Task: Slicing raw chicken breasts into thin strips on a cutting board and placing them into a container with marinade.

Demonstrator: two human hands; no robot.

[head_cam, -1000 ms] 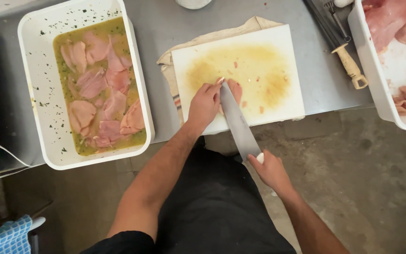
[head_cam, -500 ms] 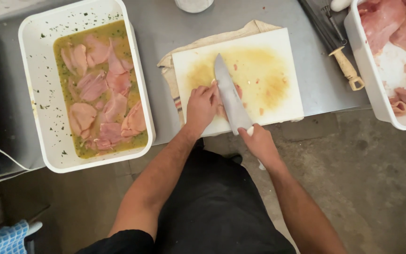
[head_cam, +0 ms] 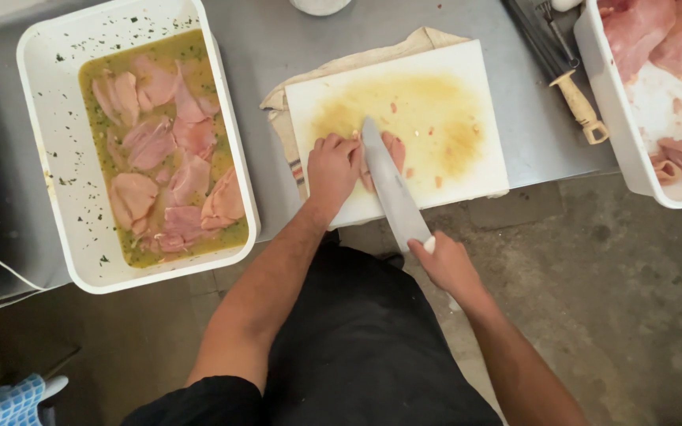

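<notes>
While the left hand (head_cam: 333, 166) presses flat on a small piece of raw chicken (head_cam: 392, 150) near the front edge of the white cutting board (head_cam: 436, 71), the right hand (head_cam: 447, 264) has its fingers wrapped tight round the handle of a long chef's knife (head_cam: 388, 185). From where I stand the blade runs from about five o'clock, at the handle just off the board's front edge, up to eleven o'clock at the tip. It lies over the meat, right beside the left fingertips (head_cam: 353, 146). The chicken pokes out on the three o'clock side of the blade, so it sits between the steel and the board, with the holding fingers touching it from nine o'clock. The left hand is the nearer one to the meat; the right stays back at the handle. I can't tell how deep the edge sits in the meat.

Over at nine o'clock a white rectangular tub (head_cam: 41, 158) holds many pale pink chicken slices (head_cam: 167, 158) lying in a yellow-green herb marinade. At three o'clock another white tub (head_cam: 617, 134) holds larger uncut raw chicken pieces (head_cam: 657, 39). Between that tub and the board a sharpening steel (head_cam: 582, 106) with a light handle lies on the metal counter (head_cam: 262, 47). A folded cloth (head_cam: 286, 110) sits under the board.
</notes>
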